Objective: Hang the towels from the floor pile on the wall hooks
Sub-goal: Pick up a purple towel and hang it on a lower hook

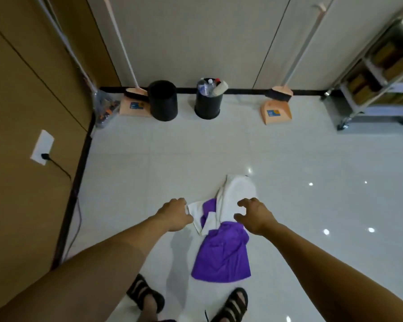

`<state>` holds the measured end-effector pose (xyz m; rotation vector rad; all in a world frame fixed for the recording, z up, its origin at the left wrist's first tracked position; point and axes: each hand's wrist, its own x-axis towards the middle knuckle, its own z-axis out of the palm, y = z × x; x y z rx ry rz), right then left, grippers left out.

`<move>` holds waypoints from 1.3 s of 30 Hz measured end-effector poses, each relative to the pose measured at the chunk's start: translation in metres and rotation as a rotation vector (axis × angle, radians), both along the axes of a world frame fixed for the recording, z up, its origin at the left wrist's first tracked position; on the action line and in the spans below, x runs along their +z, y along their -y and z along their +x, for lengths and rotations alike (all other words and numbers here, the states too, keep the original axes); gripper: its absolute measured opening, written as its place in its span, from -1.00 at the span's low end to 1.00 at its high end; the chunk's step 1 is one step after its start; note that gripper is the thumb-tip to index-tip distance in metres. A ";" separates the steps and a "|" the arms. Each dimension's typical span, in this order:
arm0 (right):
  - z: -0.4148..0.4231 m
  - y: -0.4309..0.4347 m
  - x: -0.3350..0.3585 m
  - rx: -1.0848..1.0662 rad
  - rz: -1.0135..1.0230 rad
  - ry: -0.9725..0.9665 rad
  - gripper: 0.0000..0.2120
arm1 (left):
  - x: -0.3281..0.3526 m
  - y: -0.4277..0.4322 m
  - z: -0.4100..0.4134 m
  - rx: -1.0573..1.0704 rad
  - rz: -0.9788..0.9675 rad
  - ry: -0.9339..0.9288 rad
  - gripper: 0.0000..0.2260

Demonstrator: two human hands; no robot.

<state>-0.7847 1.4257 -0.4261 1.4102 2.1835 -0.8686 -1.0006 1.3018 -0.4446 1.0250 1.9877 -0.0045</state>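
Observation:
A pile of towels lies on the glossy white floor just ahead of my feet. A white towel (236, 198) is crumpled across the top of a purple towel (222, 256). My left hand (176, 214) pinches the left corner of the white towel. My right hand (254, 216) hovers over the white towel's right side with curled, spread fingers and holds nothing. No wall hooks appear in this view.
Two black bins (163, 99) (207, 102) stand against the far wall, flanked by brooms with peach dustpans (276, 112). A wheeled metal rack (379, 73) is at the right. A brown wall with a socket (42, 147) and cable runs along the left.

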 end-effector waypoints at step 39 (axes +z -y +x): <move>0.080 -0.011 -0.457 -0.252 -0.037 -0.426 -0.81 | -0.445 -0.061 0.140 -0.039 0.054 0.197 -0.41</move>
